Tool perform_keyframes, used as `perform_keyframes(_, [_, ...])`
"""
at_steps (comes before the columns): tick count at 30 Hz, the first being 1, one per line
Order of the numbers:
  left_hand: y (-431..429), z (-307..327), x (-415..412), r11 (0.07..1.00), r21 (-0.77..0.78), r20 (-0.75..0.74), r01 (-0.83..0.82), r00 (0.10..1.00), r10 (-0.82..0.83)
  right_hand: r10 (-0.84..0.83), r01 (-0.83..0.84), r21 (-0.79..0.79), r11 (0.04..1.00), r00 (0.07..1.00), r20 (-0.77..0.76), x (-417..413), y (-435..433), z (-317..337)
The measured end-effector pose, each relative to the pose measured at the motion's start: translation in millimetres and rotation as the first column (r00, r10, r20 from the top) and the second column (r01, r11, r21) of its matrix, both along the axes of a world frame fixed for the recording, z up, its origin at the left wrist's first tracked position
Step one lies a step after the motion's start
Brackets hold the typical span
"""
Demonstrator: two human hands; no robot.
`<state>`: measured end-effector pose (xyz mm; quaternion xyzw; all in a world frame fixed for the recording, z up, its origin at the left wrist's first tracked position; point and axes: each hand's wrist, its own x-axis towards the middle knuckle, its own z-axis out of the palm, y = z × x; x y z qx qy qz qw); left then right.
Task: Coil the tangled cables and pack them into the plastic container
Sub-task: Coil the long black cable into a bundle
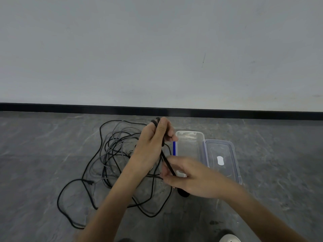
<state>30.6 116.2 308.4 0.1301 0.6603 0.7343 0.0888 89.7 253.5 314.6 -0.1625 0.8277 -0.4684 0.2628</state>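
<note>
A tangle of black and grey cables (111, 154) sprawls on the grey floor, left of centre. My left hand (150, 145) is raised above the tangle and grips loops of a black cable (167, 162), a bend of it sticking out above the fingers. My right hand (188, 175) pinches the same cable lower down, where it runs taut from the left hand. The clear plastic container (190, 145) with a blue clip lies open just right of my hands; nothing shows inside it.
The container's clear lid (221, 159) lies flat beside it on the right. A white wall with a black skirting strip (157, 111) runs close behind. A shoe tip (229, 238) shows at the bottom edge. Bare floor stretches to both sides.
</note>
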Motion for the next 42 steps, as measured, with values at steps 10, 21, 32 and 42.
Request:
perform_keyframes(10, [-6.6, -4.6, -5.2, 0.950, -0.276, -0.114, -0.144, 0.987, 0.117, -0.077, 0.075, -0.038, 0.996, 0.995, -0.060, 2.2, -0.8, 5.1])
perform_keyframes(21, [-6.8, -3.5, 1.6, 0.851, -0.449, 0.022, 0.275, 0.955, -0.297, -0.209, 0.190, -0.092, 0.977, 0.938, -0.276, -4.8, 17.6, 9.4])
perform_keyframes(32, [0.6, 3.3, 13.7, 0.771, -0.181, 0.245, 0.610, 0.787, -0.566, -0.361, 0.279, -0.378, 0.883, 0.917, -0.167, -13.2, 38.2, 13.9])
perform_keyframes(42, [-1.3, 6.4, 13.2, 0.789, -0.071, 0.220, 0.611, 0.781, -0.585, -0.353, 0.254, -0.342, 0.905, 0.896, -0.268, -14.2, 41.2, 14.1])
